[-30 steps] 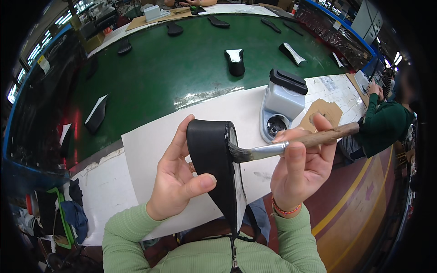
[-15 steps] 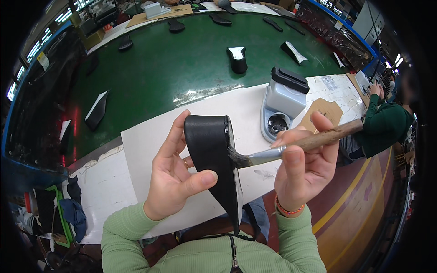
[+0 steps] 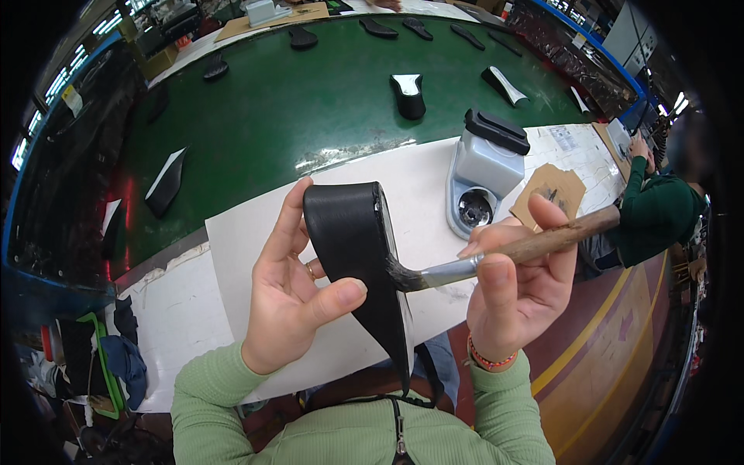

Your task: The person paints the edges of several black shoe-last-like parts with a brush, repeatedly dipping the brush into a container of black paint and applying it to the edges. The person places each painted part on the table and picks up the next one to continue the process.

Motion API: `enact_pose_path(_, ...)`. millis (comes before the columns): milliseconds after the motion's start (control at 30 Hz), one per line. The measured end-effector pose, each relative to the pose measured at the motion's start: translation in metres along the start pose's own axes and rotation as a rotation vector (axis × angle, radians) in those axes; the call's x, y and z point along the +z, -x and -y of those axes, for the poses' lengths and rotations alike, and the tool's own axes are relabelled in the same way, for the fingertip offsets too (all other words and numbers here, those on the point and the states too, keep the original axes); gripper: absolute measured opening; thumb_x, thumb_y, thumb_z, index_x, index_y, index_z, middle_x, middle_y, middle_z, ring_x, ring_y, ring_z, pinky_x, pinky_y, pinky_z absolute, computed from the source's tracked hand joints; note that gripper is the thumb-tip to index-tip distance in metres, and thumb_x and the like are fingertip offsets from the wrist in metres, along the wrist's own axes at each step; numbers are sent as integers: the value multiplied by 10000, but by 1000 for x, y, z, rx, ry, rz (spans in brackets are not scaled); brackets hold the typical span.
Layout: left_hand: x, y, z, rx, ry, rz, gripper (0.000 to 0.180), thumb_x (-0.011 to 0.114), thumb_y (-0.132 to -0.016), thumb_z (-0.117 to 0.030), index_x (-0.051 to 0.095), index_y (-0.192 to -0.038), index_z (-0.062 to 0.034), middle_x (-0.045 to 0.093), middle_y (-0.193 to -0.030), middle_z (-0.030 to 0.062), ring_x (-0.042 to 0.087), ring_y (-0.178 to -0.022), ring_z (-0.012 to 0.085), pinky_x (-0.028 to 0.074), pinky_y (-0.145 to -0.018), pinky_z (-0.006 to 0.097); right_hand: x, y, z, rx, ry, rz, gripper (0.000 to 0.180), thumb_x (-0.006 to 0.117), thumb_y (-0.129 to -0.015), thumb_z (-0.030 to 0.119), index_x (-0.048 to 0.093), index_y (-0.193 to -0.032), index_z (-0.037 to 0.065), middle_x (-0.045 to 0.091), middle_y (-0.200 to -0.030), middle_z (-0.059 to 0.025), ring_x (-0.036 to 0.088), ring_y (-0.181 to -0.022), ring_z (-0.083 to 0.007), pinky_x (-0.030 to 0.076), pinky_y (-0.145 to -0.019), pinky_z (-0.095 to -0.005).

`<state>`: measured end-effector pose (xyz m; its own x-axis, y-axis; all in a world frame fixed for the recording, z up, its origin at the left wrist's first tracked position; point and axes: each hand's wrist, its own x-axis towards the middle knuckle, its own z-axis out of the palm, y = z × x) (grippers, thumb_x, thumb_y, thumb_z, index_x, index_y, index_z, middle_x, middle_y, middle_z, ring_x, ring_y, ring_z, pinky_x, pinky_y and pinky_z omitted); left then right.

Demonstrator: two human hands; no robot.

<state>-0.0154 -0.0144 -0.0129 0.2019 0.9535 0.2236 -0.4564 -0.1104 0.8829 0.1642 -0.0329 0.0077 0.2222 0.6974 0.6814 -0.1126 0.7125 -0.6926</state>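
Note:
A black wedge shoe sole point(image 3: 349, 232), thick at its top end and tapering downward, is gripped along its left side by my left hand point(image 3: 291, 291). The thumb presses on its smooth dark face. My right hand point(image 3: 515, 298) closes around the wooden handle of a brush point(image 3: 542, 240). Its dark bristles touch the sole's right edge and bend there. Beyond my right hand stands a pale glue dispenser point(image 3: 488, 167) with a black lid and a round dark well in its base. White paper point(image 3: 256, 263) lies beneath the work.
Across the green conveyor belt point(image 3: 271, 101) lie several black soles, among them a white-topped one point(image 3: 408, 97). A piece of brown cardboard point(image 3: 554, 190) rests right of the dispenser. At the right a person in a green top point(image 3: 659, 194) works. A green-rimmed basket point(image 3: 108, 364) sits at the left.
The sole and my left hand have shifted slightly up and left. The brush stays against the sole's edge, its bristles bent. Another sole has appeared at the belt's far side.

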Motion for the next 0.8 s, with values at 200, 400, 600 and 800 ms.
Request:
enact_pose_path(200,0,0,-1,13,-23,-14,901,730,-691,-126,171,-1389,-18,451,-1196,125,483,-1113,191,412,-929,338,5,2,5,83,81,-56,588,656,-775,123,341,-1231,-74,576,-735,-117,529,-663,-152,428,-652,-273)
enact_pose_path(400,-1,-2,-1,25,-28,-17,901,729,-693,-125,168,-1390,-18,448,-1205,129,482,-1115,192,406,-935,336,-1,-1,1,-18,-14,66,556,609,-769,-54,314,-1239,-85,596,-784,-129,555,-699,-111,440,-668,-237)
enact_pose_path(600,-1,-2,-2,28,-31,-32,889,717,-699,-113,167,-1391,-19,447,-1213,128,480,-1119,190,405,-933,334,-4,1,-1,2,-21,86,556,603,-766,-67,314,-1241,-86,596,-780,-127,551,-693,-111,438,-662,-235)
enact_pose_path(800,-2,-3,-3,30,-30,-46,882,708,-703,-103,165,-1392,-24,446,-1219,122,479,-1122,190,409,-930,332,-5,2,-1,6,-1,106,554,596,-767,-74,314,-1243,-83,596,-772,-128,549,-685,-111,433,-647,-231)
